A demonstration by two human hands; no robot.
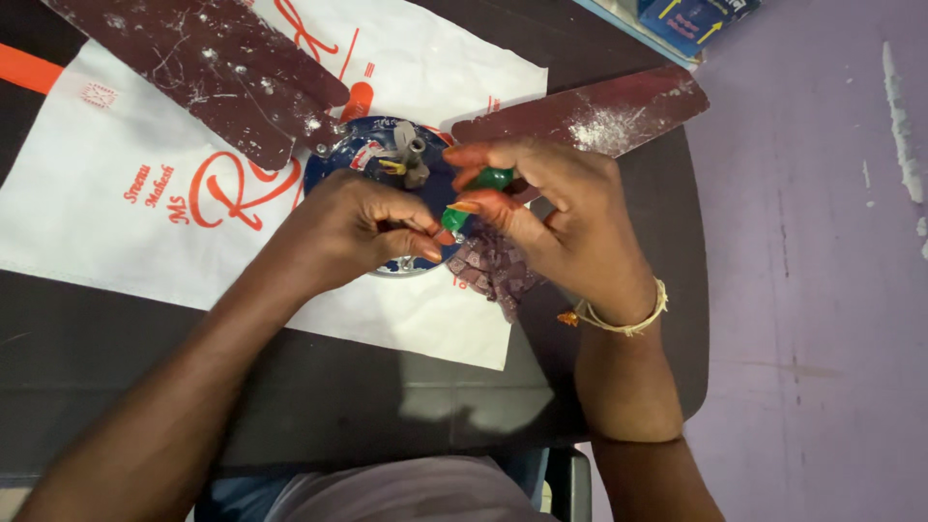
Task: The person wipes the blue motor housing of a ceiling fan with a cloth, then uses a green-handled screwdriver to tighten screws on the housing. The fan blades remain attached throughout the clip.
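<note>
Two hands work a green tool over a ceiling fan motor hub.

At frame centre, the right hand [561, 208] grips the green-handled tool [478, 193], fingers closed around it; the left hand [353, 232] pinches its tip above the blue fan hub [358, 150], which lies on a white cloth bag [145, 193] covering the dark surface [338, 387].

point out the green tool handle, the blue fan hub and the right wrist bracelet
green tool handle [493, 178], head view, its upper end
blue fan hub [353, 155], head view, upper left face
bracelet [633, 324], head view, the band
</note>
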